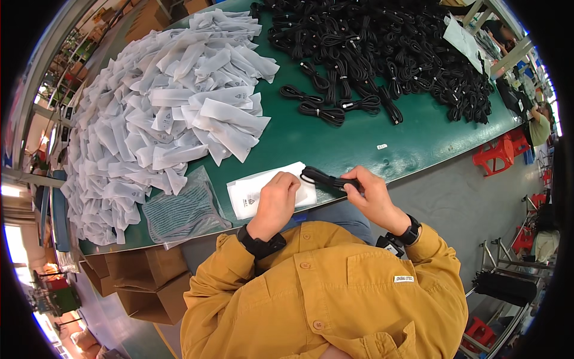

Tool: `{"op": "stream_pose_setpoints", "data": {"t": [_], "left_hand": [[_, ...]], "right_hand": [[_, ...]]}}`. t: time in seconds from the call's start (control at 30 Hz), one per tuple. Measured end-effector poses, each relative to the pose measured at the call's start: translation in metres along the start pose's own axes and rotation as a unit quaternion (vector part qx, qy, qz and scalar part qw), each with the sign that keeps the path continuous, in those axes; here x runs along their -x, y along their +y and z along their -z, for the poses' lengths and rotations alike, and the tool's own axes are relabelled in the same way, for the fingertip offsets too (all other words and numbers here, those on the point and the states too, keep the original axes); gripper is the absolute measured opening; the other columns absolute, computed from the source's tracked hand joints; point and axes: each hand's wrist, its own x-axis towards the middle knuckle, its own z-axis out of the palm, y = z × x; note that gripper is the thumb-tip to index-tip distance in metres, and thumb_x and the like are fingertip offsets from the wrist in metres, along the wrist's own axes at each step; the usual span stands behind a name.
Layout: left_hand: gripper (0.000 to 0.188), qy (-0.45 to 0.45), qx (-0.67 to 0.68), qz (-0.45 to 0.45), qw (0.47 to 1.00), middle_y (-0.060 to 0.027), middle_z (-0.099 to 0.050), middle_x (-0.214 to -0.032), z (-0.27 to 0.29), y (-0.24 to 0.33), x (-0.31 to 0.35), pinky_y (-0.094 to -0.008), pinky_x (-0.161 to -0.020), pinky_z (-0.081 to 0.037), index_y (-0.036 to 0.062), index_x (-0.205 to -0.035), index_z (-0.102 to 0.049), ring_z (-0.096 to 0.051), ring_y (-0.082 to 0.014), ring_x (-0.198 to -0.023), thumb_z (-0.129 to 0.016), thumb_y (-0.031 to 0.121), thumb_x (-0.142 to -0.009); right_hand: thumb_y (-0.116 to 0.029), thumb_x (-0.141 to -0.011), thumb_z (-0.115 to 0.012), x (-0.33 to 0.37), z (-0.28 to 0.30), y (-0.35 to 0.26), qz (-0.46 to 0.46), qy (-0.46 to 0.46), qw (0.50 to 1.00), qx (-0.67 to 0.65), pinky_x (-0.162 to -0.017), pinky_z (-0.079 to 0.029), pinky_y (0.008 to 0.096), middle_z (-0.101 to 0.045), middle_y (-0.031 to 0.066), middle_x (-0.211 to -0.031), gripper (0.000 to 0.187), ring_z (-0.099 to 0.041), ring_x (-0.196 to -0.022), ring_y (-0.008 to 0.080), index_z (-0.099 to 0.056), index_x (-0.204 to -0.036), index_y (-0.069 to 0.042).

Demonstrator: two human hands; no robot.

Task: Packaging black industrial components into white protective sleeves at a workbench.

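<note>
I have the right hand (372,198) clamped, thumb against fingers, on a black cable (324,179) bundled in loops, held at the near edge of the table (335,143), about midway along it. The cable's free end points left, by the upper right corner of a white bag (244,196) lying along that edge. The left hand (276,200) rests on this bag, thumb and fingertips close together; I cannot tell whether they pinch it. Left of it I see a clear packet (183,209) with striped cloth inside, on the near edge; below that edge stand open cartons (143,269). Farther in, a small white label (382,146) lies toward the right. A pile of white pouches (149,119) fills the table's left end, and a heap of black cables (365,54) spreads along the far edge to the right.
</note>
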Motion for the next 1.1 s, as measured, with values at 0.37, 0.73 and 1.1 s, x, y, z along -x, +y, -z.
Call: {"op": "stream_pose_setpoints", "data": {"t": [0.37, 0.73, 1.1], "left_hand": [[0.003, 0.014, -0.001, -0.005, 1.000, -0.0176, -0.061, -0.083, 0.002, -0.001, 0.003, -0.0379, -0.064, -0.049, -0.0027, -0.088, -0.058, -0.061, -0.0344, -0.073, -0.061, -0.003, -0.086], [0.005, 0.032, 0.050, 0.027, 0.998, -0.0164, -0.060, -0.086, 0.004, 0.005, 0.002, -0.0379, -0.067, -0.050, -0.0022, -0.091, -0.057, -0.060, -0.0330, -0.076, -0.061, -0.004, -0.086], [0.010, 0.016, 0.059, -0.008, 0.998, -0.0139, -0.058, -0.094, 0.015, 0.013, -0.012, -0.0381, -0.074, -0.048, -0.0013, -0.088, -0.056, -0.056, -0.0335, -0.086, -0.061, -0.007, -0.082]], "right_hand": [[-0.003, -0.091, -0.062, -0.002, -0.001, 0.001, 0.005, -0.003, 1.000, 0.010, -0.055, -0.044, 0.0254, -0.058, 0.0054, -0.076, 0.012, -0.053, -0.061, 0.0077, -0.060, -0.102, 0.001], [-0.007, -0.088, -0.064, -0.002, -0.003, 0.001, -0.082, -0.056, 0.994, -0.049, -0.056, -0.043, 0.0300, -0.058, 0.0103, -0.074, 0.014, -0.056, -0.063, 0.0165, -0.060, -0.099, 0.001], [-0.003, -0.090, -0.062, -0.015, 0.000, -0.007, 0.212, -0.044, 0.975, 0.053, -0.053, -0.044, 0.0263, -0.058, 0.0023, -0.068, 0.016, -0.059, -0.064, 0.0074, -0.063, -0.107, -0.001]]}}
